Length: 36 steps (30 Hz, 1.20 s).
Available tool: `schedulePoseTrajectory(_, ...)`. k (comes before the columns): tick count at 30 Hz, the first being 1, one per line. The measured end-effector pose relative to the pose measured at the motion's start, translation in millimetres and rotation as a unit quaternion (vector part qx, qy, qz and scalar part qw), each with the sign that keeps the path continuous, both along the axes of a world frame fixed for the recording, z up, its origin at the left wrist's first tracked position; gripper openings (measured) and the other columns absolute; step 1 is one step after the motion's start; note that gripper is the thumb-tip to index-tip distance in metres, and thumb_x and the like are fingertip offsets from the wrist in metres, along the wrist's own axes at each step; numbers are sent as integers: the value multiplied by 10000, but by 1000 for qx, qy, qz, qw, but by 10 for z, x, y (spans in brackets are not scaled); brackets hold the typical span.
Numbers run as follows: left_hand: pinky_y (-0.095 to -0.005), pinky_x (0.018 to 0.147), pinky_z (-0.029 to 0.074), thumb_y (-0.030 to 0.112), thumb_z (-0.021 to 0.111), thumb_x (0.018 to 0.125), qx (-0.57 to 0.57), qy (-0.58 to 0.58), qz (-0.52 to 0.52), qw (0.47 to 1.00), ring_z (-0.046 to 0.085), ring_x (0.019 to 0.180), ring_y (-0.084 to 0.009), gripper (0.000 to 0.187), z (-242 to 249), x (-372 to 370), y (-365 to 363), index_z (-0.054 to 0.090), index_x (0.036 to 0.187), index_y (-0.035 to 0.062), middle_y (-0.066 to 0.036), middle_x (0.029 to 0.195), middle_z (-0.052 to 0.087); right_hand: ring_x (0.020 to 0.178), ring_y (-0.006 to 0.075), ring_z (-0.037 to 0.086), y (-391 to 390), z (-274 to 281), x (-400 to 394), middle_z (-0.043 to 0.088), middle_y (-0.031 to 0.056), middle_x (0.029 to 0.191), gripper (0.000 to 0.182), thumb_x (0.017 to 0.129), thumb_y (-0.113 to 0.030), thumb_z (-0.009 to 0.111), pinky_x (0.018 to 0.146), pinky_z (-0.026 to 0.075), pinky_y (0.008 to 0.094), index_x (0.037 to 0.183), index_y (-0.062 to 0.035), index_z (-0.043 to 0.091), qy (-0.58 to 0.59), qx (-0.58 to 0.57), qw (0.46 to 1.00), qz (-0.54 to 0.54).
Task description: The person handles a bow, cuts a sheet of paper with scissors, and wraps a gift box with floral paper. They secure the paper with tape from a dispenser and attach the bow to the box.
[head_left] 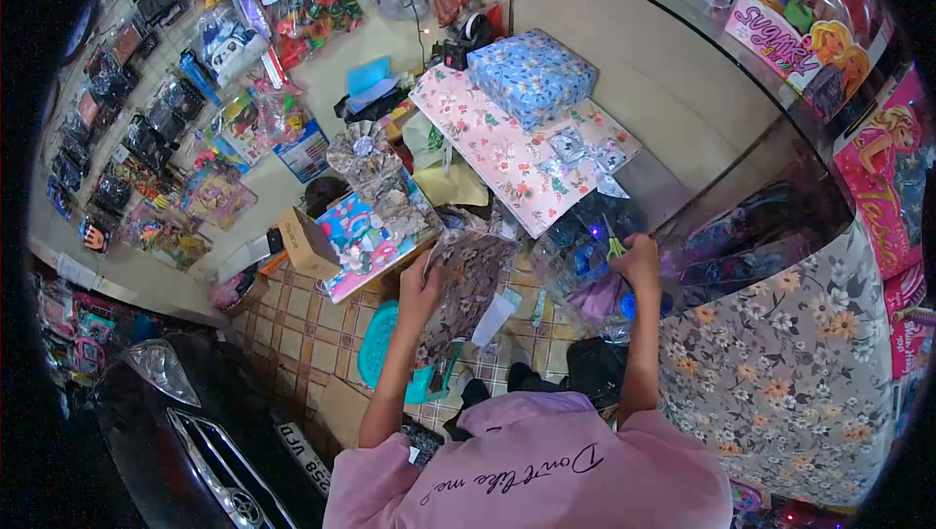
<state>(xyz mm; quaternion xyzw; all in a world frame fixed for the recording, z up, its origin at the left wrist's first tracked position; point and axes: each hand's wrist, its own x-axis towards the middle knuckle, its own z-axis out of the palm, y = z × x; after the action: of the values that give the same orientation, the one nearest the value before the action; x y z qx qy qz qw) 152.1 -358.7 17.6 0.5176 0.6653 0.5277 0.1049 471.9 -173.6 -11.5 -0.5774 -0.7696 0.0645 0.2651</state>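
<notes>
My left hand [419, 287] is closed on the edge of a brownish floral sheet [475, 280], which hangs down over the floor. In my right hand [639, 264] is a pair of scissors [614, 242] with yellow-green handles, pointing away from me. Beside the scissors lies clear plastic wrapping [575, 246] with blue and purple things inside. A box wrapped in blue floral paper [532, 78] sits on a pink floral surface [487, 144]. Left of that, a crumpled grey floral piece [375, 173] rests on a colourful cartoon-printed box [363, 244].
A turquoise plastic stool [378, 346] stands on the tiled floor below my left arm. A small brown carton [308, 244] is at the left. A black toy car [195, 431] fills the lower left. Floral fabric [780, 363] covers the right side, near boxed dolls [887, 178].
</notes>
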Motion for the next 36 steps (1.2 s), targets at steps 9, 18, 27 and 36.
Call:
schedulePoseTrajectory(9,-291,741,434,171,534,888,-46,-94,26,994,548,763,-158,278,-270,-292,-166,559,1073,-34,-117,816,618,596,215,611,-235,300,-110,617,99,632,364,532,-145,763,567,470,326,830,11,623,67,-180,981,16)
schedulePoseTrajectory(18,-298,771,430,180,502,907,-54,-80,85,992,565,829,-193,302,-271,-626,-250,547,1117,-33,-138,899,626,790,311,640,-116,104,-36,657,169,846,327,714,-43,671,677,493,387,1038,-16,630,84,-127,987,-38)
schedulePoseTrajectory(27,-307,811,421,169,522,902,-124,-121,107,979,555,899,-168,291,-543,-537,-332,563,1108,-32,-116,982,628,737,266,663,23,-101,-187,668,175,815,325,671,-7,718,641,505,335,991,-8,663,199,-69,976,-43)
schedulePoseTrajectory(36,-339,761,452,-8,542,810,-49,-67,-22,996,584,858,-300,243,-997,18,-234,615,1042,0,-169,911,593,961,317,566,-190,64,-576,583,164,990,130,776,-10,620,820,449,376,907,-15,620,247,70,966,11)
